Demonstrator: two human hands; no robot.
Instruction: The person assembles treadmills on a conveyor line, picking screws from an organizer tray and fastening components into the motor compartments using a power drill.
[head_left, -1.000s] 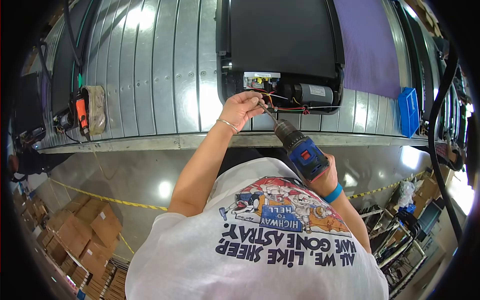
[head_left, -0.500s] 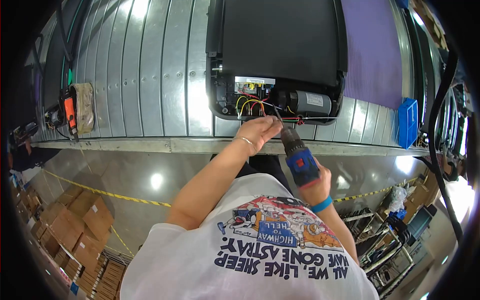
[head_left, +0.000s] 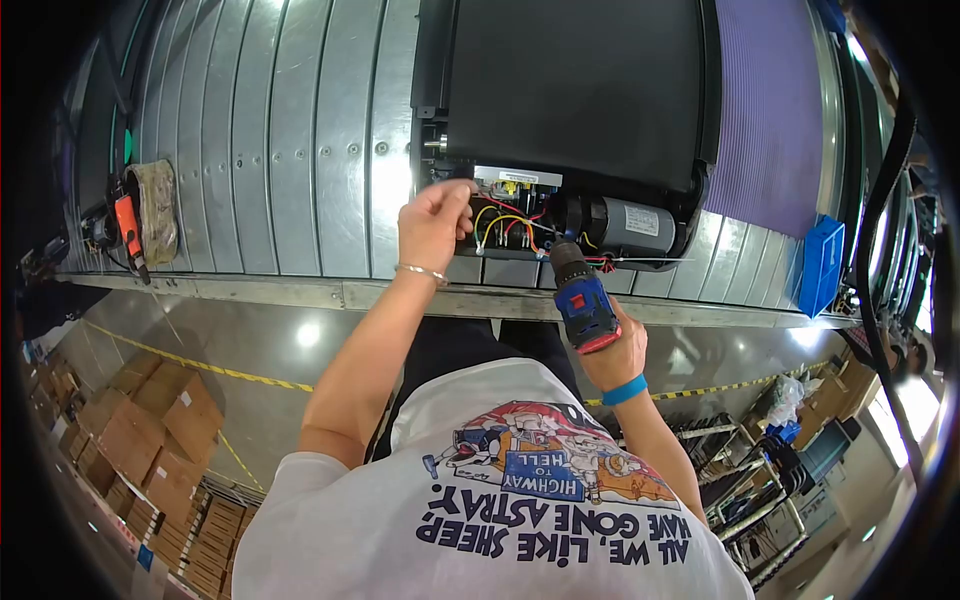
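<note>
My right hand (head_left: 622,352) grips a blue and black cordless drill (head_left: 587,308), its long bit reaching into the open end of a black treadmill base (head_left: 580,90). Beside the bit lie a cylindrical motor (head_left: 638,226) and a bundle of red and yellow wires (head_left: 508,214). My left hand (head_left: 432,225), with a bracelet at the wrist, is raised over the base's left corner. Its thumb and fingers are pinched together near the circuit board (head_left: 515,180); what they hold, if anything, is too small to make out.
The base rests on a metal slatted conveyor (head_left: 300,150). An orange and black power tool (head_left: 129,228) lies to the left, by a fabric-covered item (head_left: 156,212). At the right edge stands a blue bin (head_left: 822,265). Cardboard boxes (head_left: 165,425) are on the floor.
My left hand has moved left and up, away from the drill bit to the base's left corner. The drill has shifted slightly left and stands more upright in view.
</note>
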